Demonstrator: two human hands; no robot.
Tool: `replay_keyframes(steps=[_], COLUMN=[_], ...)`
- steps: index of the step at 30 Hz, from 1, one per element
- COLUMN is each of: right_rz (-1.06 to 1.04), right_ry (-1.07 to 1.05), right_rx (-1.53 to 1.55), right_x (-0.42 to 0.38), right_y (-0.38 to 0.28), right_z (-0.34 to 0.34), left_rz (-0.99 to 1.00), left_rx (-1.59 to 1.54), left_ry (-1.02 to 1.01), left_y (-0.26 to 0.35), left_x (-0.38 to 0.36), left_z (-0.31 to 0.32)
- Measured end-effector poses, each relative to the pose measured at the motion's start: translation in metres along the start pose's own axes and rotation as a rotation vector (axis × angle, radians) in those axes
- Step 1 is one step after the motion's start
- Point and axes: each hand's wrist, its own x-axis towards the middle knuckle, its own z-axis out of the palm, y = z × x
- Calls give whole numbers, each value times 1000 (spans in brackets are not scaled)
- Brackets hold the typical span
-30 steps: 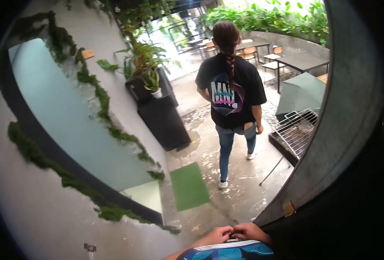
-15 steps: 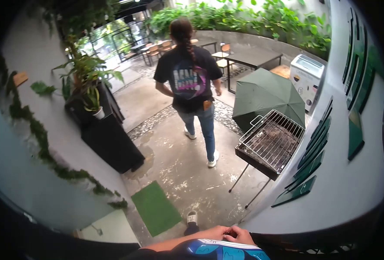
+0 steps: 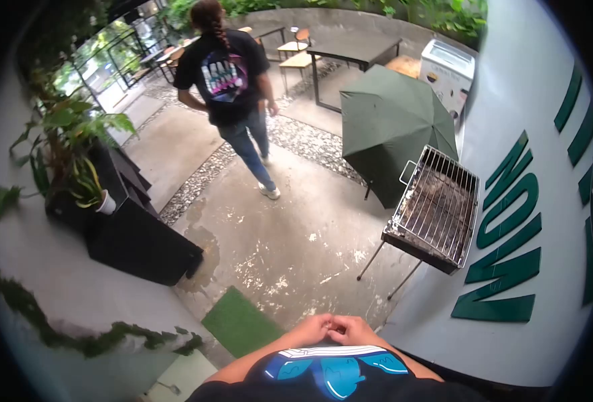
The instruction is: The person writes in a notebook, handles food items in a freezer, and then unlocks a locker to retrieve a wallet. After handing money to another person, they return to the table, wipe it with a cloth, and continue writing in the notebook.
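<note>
My left hand (image 3: 313, 329) and my right hand (image 3: 352, 330) meet in front of my body at the bottom of the view. Their fingers are curled and touch one another at the fingertips. Whether anything small sits between them is hidden. Below them shows my dark shirt with a blue and white print (image 3: 340, 372). Beyond my left forearm, a green mat (image 3: 243, 323) lies on the concrete floor.
A person in a black T-shirt (image 3: 224, 80) walks ahead. On the right stand a charcoal grill (image 3: 433, 211), an open green umbrella (image 3: 397, 120), a table (image 3: 356, 48) and a chest freezer (image 3: 447, 67). A black cabinet (image 3: 142, 244) with plants lines the left wall.
The person ahead has walked farther off and to the left in view. My view has tipped down, and my joined hands appear higher. The wall lettering on the right shows more fully.
</note>
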Motion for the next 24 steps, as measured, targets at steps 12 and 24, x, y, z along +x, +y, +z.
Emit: replay_keyframes(steps=[12,24], right_rz=[-117,-950], right_ry=[-243,-248], right_rx=[-165,184], right_x=[195,458], right_y=[-13,-186], right_z=[-31,-182], left_rz=[-392,-1102], left_rx=[-314,205], left_ry=[283,247], left_y=[-102,-316], left_x=[69,-26], left_z=[-129,-199])
